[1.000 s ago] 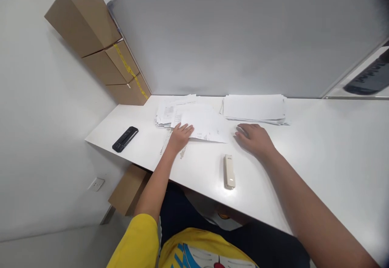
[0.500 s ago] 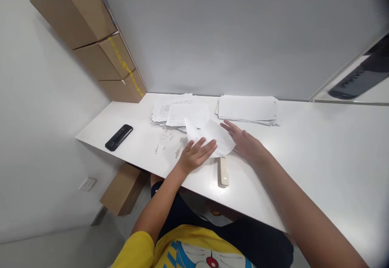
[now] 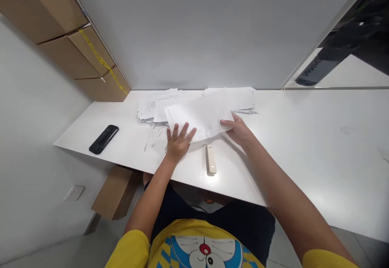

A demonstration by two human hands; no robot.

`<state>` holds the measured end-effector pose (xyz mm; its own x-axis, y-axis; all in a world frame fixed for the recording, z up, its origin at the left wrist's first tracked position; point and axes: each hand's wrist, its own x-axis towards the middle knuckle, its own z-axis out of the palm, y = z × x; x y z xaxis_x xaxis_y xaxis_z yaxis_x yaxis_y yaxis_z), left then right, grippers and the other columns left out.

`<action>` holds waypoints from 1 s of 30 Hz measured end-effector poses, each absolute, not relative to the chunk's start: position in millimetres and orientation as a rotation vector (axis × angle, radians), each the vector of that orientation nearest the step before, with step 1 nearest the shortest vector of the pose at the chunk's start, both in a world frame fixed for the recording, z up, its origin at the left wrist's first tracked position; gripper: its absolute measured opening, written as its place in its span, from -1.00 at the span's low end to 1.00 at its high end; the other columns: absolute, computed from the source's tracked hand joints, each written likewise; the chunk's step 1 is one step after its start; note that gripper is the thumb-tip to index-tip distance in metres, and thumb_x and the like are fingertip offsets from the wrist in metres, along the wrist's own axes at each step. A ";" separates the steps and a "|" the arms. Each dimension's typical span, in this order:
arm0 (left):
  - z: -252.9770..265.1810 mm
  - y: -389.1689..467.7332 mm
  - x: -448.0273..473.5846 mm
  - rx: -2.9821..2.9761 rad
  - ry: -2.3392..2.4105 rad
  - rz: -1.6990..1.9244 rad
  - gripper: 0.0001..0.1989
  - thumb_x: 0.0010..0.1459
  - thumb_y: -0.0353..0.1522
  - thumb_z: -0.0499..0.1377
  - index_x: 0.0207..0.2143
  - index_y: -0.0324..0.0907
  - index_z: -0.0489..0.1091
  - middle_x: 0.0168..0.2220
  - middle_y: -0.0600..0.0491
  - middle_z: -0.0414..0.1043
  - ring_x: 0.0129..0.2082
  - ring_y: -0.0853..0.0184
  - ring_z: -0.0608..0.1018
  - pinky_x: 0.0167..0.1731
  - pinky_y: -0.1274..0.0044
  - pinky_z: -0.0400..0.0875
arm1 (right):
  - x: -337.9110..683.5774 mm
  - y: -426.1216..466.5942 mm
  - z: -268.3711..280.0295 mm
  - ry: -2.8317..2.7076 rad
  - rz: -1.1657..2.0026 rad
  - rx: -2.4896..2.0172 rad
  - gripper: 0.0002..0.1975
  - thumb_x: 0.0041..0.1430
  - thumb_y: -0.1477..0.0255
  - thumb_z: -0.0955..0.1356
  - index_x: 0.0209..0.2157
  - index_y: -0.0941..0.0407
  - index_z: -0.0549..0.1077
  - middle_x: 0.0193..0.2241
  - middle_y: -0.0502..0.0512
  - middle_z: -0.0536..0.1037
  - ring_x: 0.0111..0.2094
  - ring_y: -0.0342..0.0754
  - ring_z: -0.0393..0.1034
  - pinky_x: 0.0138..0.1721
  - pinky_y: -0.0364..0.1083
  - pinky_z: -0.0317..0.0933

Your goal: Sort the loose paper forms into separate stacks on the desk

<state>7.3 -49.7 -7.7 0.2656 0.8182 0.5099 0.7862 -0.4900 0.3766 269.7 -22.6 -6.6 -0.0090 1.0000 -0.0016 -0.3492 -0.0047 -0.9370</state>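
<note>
A white sheet of paper is held up at a slant above the table, its lower edge towards me. My right hand pinches its right edge, with the thumb on top and the fingers behind. Spread fingers of my left hand rest against the sheet's lower left part without gripping it. Just below the sheet lies a cream stapler. Behind it are a stack of printed papers on the left and a stack of blank-looking papers on the right, both partly covered by the sheet.
A black case-like object lies on the left of the white table. Cardboard boxes are stacked at the back left corner, and another box is below the table. A grey panel rises along the back edge.
The sheet, curled before, is now spread out flatter and raised. My right hand has closed on its right edge, while my left fingers have spread at its lower left. The view has shifted right.
</note>
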 end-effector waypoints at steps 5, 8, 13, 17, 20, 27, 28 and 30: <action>-0.1 -44.3 -1.4 2.014 1.768 1.227 -0.19 0.26 -0.43 0.06 0.45 0.00 -0.25 0.40 -0.05 0.11 0.44 0.09 0.09 0.34 0.15 0.15 | 263.6 -22.4 -9.2 -0.918 1.271 -1.009 -0.58 -0.21 0.27 0.56 -0.24 0.03 0.52 -0.27 0.11 0.66 -0.07 0.25 0.53 0.01 0.24 0.37; -8.5 -38.7 -7.0 1.897 1.575 1.209 -0.13 0.23 -0.48 0.01 0.45 -0.05 -0.40 0.37 -0.10 0.17 0.35 0.18 0.29 0.21 0.32 0.37 | 265.6 -18.2 -21.8 -0.872 1.236 -1.125 -0.59 -0.22 0.31 0.55 -0.25 0.05 0.53 -0.24 0.14 0.66 -0.10 0.25 0.53 0.01 0.26 0.35; -17.0 -34.3 -7.4 1.918 1.353 1.190 -0.15 0.20 -0.49 0.01 0.44 -0.07 -0.35 0.37 -0.11 0.15 0.31 0.22 0.34 0.21 0.37 0.36 | 273.0 -14.8 -33.0 -0.944 1.163 -1.212 -0.65 -0.15 0.30 0.54 -0.25 0.04 0.55 -0.21 0.11 0.65 -0.11 0.20 0.52 0.01 0.22 0.35; -14.1 -35.8 -3.8 1.888 1.410 1.230 -0.20 0.23 -0.41 0.10 0.42 -0.05 -0.22 0.32 -0.13 0.24 0.25 0.20 0.40 0.22 0.32 0.34 | 272.2 -17.8 -26.8 -0.997 1.147 -1.139 -0.64 -0.16 0.31 0.53 -0.24 0.02 0.53 -0.20 0.08 0.64 -0.09 0.20 0.51 0.04 0.22 0.33; -10.8 -37.6 -0.9 1.857 1.495 1.227 -0.30 0.27 -0.37 0.13 0.38 -0.02 -0.08 0.30 -0.10 0.26 0.26 0.21 0.39 0.24 0.33 0.31 | 271.0 -19.5 -23.7 -1.034 1.173 -1.170 -0.61 -0.17 0.30 0.52 -0.22 0.02 0.52 -0.18 0.09 0.64 -0.05 0.24 0.49 0.08 0.26 0.29; -10.0 -37.3 3.3 1.855 1.512 1.234 -0.52 0.30 -0.35 0.12 0.25 -0.07 0.19 0.24 -0.07 0.34 0.19 0.21 0.46 0.17 0.38 0.37 | 268.0 -20.7 -25.7 -1.078 1.132 -1.248 -0.59 -0.14 0.31 0.50 -0.17 0.05 0.49 -0.10 0.17 0.61 0.02 0.30 0.45 0.13 0.30 0.23; -10.7 -37.7 3.5 1.835 1.515 1.242 -0.54 0.31 -0.34 0.12 0.24 -0.08 0.21 0.20 -0.07 0.39 0.14 0.21 0.49 0.14 0.38 0.40 | 267.0 -21.4 -26.3 -1.087 1.125 -1.235 -0.58 -0.13 0.32 0.50 -0.16 0.04 0.48 -0.09 0.16 0.61 0.03 0.29 0.45 0.14 0.30 0.23; -12.6 -38.9 3.3 1.803 1.524 1.268 -0.57 0.32 -0.32 0.11 0.22 -0.09 0.24 0.09 -0.08 0.47 0.07 0.20 0.54 0.09 0.35 0.44 | 265.1 -23.1 -28.1 -1.113 1.112 -1.189 -0.57 -0.08 0.31 0.48 -0.10 0.01 0.45 -0.06 0.13 0.59 0.05 0.25 0.44 0.14 0.27 0.24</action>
<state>3.3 -38.9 -12.6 -0.0372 0.9359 0.3504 0.5144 -0.2827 0.8096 265.1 -23.1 -28.1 0.1150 0.9923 0.0469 -0.0457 0.0525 -0.9976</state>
